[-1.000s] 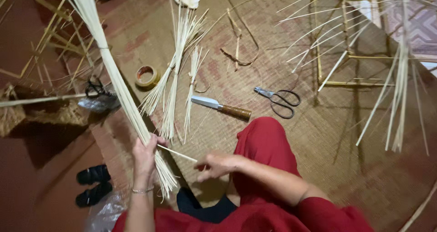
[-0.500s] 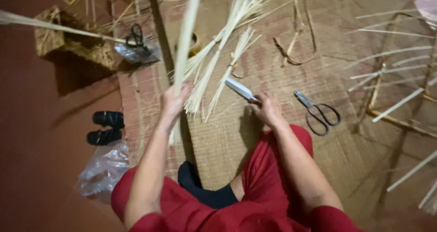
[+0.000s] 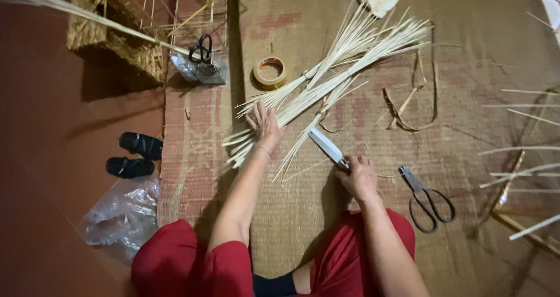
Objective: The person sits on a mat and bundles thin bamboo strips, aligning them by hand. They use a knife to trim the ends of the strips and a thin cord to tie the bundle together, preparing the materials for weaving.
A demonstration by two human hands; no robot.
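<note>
I sit on a woven mat (image 3: 490,52) in red clothes. My left hand (image 3: 265,124) lies flat, fingers spread, on a bundle of pale thin cane strips (image 3: 344,64) that fans out towards the upper right. My right hand (image 3: 357,176) grips the handle of a knife (image 3: 326,146) whose broad blade points up-left towards the strips. A pair of black-handled scissors (image 3: 424,197) lies on the mat just right of my right hand.
A roll of tape (image 3: 270,72) lies above my left hand. A woven basket (image 3: 111,37) and a second pair of scissors (image 3: 202,48) sit at upper left. Black sandals (image 3: 135,154) and a clear plastic bag (image 3: 119,215) lie on the red floor. Loose sticks and a frame at right.
My left hand has laid the long strips down on the mat and now presses on the bundle. My right hand has reached the knife and closed on its handle.
</note>
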